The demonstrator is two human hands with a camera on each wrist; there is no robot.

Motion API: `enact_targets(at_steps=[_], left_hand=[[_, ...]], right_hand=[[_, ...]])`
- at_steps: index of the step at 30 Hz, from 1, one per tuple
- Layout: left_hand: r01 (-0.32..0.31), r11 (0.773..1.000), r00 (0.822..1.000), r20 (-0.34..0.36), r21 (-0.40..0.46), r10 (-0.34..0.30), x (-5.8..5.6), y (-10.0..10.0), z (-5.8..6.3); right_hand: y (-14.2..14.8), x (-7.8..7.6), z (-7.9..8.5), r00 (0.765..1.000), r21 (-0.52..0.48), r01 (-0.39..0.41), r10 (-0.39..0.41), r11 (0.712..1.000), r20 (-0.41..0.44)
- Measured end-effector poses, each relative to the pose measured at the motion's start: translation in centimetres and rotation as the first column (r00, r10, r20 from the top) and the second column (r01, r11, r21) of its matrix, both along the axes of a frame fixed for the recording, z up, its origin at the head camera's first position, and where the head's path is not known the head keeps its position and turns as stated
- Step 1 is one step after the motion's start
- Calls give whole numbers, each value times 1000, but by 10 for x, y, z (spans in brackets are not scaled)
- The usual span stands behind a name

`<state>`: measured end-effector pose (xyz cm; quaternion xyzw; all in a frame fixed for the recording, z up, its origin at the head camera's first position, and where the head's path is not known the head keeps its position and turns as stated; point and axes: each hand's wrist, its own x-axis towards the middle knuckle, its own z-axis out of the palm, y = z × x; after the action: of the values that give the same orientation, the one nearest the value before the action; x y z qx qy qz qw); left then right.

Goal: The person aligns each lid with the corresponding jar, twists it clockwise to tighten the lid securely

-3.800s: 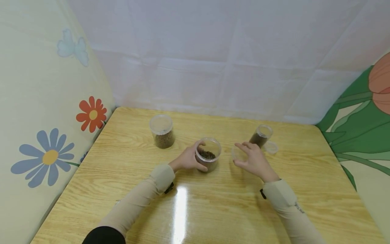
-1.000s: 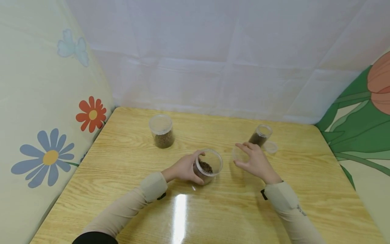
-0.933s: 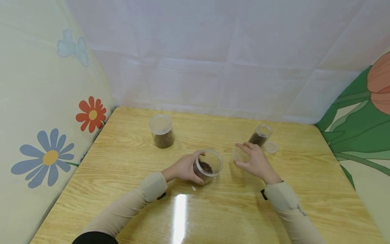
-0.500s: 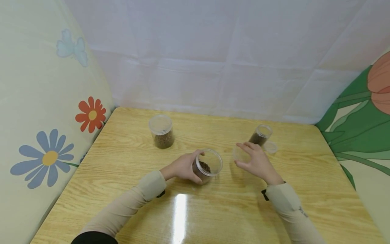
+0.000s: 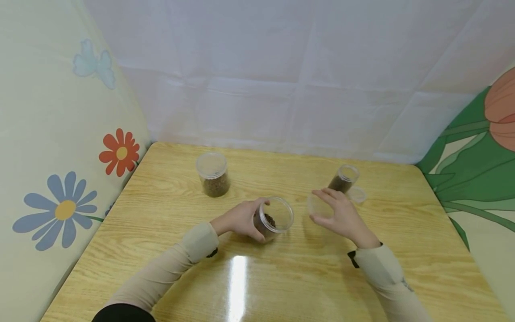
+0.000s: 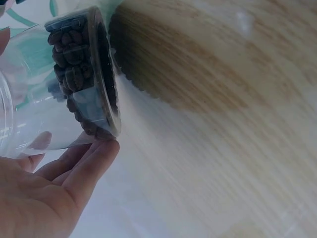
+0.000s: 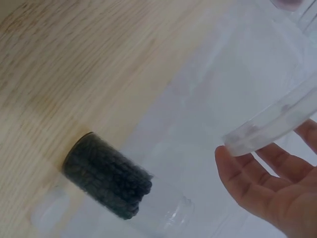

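My left hand (image 5: 243, 219) grips a wide clear jar (image 5: 265, 229) from its left side, thumb in front and fingers behind. The jar has no lid on and leans toward the right. Dark coffee beans (image 6: 74, 69) lie in its bottom, and the fingertips reach its base in the left wrist view. Just right of the jar, my right hand (image 5: 342, 217) holds a clear round lid (image 7: 272, 124) by its rim, thumb and fingers on opposite edges. The lid is held above the table and is faint in the head view.
Behind my right hand stands a narrow open jar (image 5: 343, 179) of dark beans, with a small clear lid (image 5: 356, 194) on the table beside it. A wide lidded jar (image 5: 214, 176) with brown contents stands back left. A white curtain (image 5: 281, 89) hangs behind the table (image 5: 181, 197).
Since the earliest frame, the wide jar has come toward me in my left hand and tilted more to the right. My right hand keeps the lid almost in place; its wrist has shifted slightly right.
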<state>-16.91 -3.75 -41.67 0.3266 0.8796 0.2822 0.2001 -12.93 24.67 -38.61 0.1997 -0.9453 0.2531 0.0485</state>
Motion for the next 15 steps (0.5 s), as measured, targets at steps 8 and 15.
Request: enact_targets(at_steps=[8, 15], left_hand=[[20, 1000, 1000, -22, -14, -20, -2, 2, 4], [28, 999, 999, -41, -18, -28, 0, 4, 1]], right_hand=[[-7, 7, 10, 999, -21, -32, 32, 999, -8], [-12, 13, 15, 998, -25, -46, 44, 999, -48]])
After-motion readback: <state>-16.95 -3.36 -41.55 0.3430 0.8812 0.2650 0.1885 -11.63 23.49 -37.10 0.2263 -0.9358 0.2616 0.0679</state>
